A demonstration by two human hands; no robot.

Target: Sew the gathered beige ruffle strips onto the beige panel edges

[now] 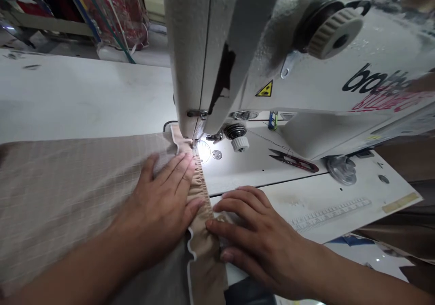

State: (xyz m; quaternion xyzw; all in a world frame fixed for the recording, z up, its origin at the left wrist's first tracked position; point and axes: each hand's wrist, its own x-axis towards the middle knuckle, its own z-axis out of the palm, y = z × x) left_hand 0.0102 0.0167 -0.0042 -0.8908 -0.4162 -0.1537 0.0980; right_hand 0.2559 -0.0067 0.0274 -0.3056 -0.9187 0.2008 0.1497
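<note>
While the beige checked fabric [68,196] is pressed flat under the open left hand [159,200], its gathered seam [200,196] is held down between both hands; the right hand [258,232], also open, is laid on that seam with its fingers slightly curled; a presser foot [194,150] of a white sewing machine [204,69] is seen just beyond the left fingertips; red-handled thread snips [294,161] are left on the worktop [84,101] beyond the right hand.
</note>
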